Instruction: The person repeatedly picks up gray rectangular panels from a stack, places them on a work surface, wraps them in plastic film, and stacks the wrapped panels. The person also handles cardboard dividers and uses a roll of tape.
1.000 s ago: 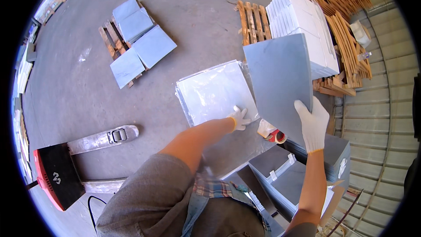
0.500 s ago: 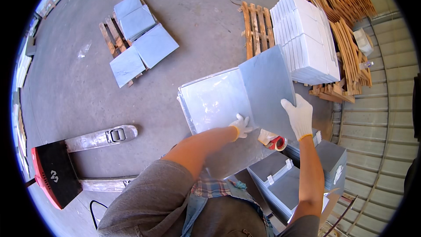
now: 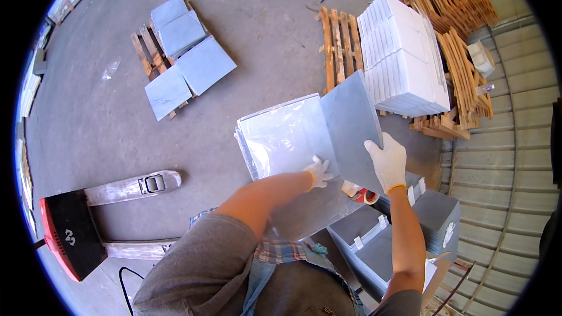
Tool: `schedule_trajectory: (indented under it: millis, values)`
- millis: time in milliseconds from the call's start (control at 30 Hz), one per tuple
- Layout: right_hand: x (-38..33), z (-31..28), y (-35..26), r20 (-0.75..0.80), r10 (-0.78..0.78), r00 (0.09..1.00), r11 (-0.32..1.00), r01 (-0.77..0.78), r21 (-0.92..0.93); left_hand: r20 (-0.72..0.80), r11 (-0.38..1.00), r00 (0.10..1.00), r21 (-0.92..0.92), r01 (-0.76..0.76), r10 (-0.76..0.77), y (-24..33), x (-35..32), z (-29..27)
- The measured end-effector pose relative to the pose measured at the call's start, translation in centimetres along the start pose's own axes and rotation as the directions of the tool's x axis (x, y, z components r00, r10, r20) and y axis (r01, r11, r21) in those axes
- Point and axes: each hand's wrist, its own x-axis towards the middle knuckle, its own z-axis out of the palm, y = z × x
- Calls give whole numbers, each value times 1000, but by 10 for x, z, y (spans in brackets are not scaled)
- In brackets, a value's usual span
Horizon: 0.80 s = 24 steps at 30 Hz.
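My right hand (image 3: pixel 387 162), in a white knit glove, grips the right edge of a thin grey square tile (image 3: pixel 351 123), thumb on the upper face. The tile is tilted, its right side raised. Beside it on the left lies a stack of pale tiles under shiny clear plastic film (image 3: pixel 284 131). My left hand (image 3: pixel 319 171), gloved too, rests with fingers spread near the line where the tile meets the film. Just below the grey tile a red tape dispenser (image 3: pixel 364 195) lies by my right wrist.
Stacked grey tiles (image 3: pixel 374 240) with white corner strips stand at lower right. A white wrapped stack (image 3: pixel 404 58) and wooden pallets (image 3: pixel 339 44) are beyond. Pale tiles (image 3: pixel 205 64) lie on a pallet at upper left. A pallet jack (image 3: pixel 73 231) is at left.
My right hand has moved slightly left and down, and the grey tile's raised side has come with it. My left hand stays at about the same place on the film.
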Motion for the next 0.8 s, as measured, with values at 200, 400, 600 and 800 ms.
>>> schedule_trajectory:
  millis: [200, 400, 600, 800]
  values:
    - [-20, 16, -25, 20, -6, 1000, 981, 9, -192, -205, 966, 967, -237, 102, -152, 12, -42, 13]
    - [-57, 78, -49, 90, -219, 972, 901, 237, -363, -345, 919, 858, -245, 309, -380, 67, -117, 59]
    - [-100, 223, -56, -13, -358, 934, 834, 313, -454, -499, 583, 663, -804, -114, -558, 131, -140, 111]
    - [-119, 293, -42, -32, -407, 913, 846, 363, -391, 81, -171, 860, -985, -7, -504, 158, -168, 109]
